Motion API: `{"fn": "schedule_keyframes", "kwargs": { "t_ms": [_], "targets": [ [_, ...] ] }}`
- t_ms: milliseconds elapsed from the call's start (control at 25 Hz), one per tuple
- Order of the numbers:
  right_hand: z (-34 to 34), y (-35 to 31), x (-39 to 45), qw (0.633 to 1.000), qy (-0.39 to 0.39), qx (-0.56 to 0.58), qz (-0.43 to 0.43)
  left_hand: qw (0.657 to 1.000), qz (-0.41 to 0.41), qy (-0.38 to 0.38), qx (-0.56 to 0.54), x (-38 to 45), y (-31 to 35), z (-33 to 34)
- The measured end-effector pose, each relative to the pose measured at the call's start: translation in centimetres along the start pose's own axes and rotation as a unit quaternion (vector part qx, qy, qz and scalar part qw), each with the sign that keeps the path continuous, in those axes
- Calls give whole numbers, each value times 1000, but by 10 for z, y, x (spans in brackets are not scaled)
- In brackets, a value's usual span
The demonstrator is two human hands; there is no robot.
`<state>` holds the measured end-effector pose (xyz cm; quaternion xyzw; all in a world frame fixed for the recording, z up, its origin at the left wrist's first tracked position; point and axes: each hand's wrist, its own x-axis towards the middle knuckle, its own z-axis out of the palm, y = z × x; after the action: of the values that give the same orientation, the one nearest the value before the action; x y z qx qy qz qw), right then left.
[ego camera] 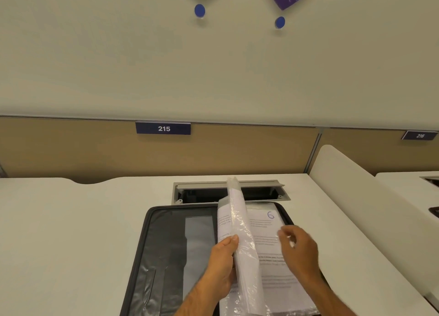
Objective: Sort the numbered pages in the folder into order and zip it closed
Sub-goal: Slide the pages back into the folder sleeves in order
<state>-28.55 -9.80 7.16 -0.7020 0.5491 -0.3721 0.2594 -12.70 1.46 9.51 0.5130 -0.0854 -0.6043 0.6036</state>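
- Two bare hands work over one dark grey zip-around folder [166, 244], which lies open on the white table [71, 232] straight ahead of the person, its long axis running away from them.
- One lifted sheaf of pages in clear plastic sleeves [240, 232] stands nearly on edge along the folder's middle, leaning slightly right, its long axis also running away from the person.
- The left hand [223, 265] pinches this sheaf low on its left face, thumb on the paper; the fingers behind it are hidden.
- One sleeved white page marked with a handwritten blue 6 [268, 235] lies flat on the folder's right half, just right of the raised sheaf.
- The right hand [299, 249] hovers over that page with fingers loosely curled, gripping nothing; it is the nearer hand to the 6.
- How many sheets the sheaf holds cannot be counted.
- Judging by this, sorting is unfinished and the zip stands open.
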Motion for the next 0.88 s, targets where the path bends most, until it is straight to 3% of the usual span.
{"fn": "schedule_keyframes", "kwargs": {
  "t_ms": [120,160,400,480,560,640,680,760,840,880],
  "targets": [
    [12,-11,-7,968,-214,117,60,1000,3,-15,-8,-1,-2,6],
    [15,-13,-9,954,-252,141,83,1000,3,-19,-14,-1,-3,8],
    [4,-8,0,904,-295,221,216,1000,5,-15,7,9,-8,5],
    [-2,-1,7,901,-258,220,270,1000,-2,-7,2,10,-10,5],
    [-4,10,14,943,-148,139,262,1000,-8,-2,-4,11,-10,5],
    [-5,13,16,989,4,22,149,1000,-11,0,-4,13,-11,5],
    [-6,10,15,997,36,7,72,1000,-11,-1,-3,13,-11,6],
    [-2,-2,10,998,-54,41,10,1000,-9,-2,0,12,-12,11],
    [4,-12,4,975,-199,80,57,1000,-5,-4,-1,11,-13,13],
    [7,-12,3,963,-236,102,78,1000,-4,-7,-4,11,-14,14]
  ]
}}
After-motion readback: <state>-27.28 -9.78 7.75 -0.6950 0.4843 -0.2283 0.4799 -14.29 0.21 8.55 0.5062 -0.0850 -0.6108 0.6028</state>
